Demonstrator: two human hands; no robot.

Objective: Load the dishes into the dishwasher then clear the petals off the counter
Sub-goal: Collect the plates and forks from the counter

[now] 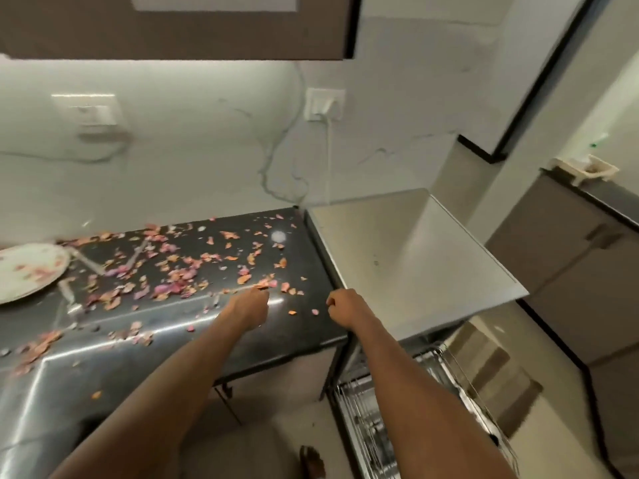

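Left grip (249, 303): fingers curled on petals (262, 284), arm stretched across the worktop (155, 340).
Right grip (342, 303): empty fist at the worktop's edge.

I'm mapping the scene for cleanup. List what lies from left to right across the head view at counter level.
Round white plate → scattered pink and orange petals on the glossy black counter → left hand → right hand → flat steel-grey dishwasher top → grey cabinet doors.
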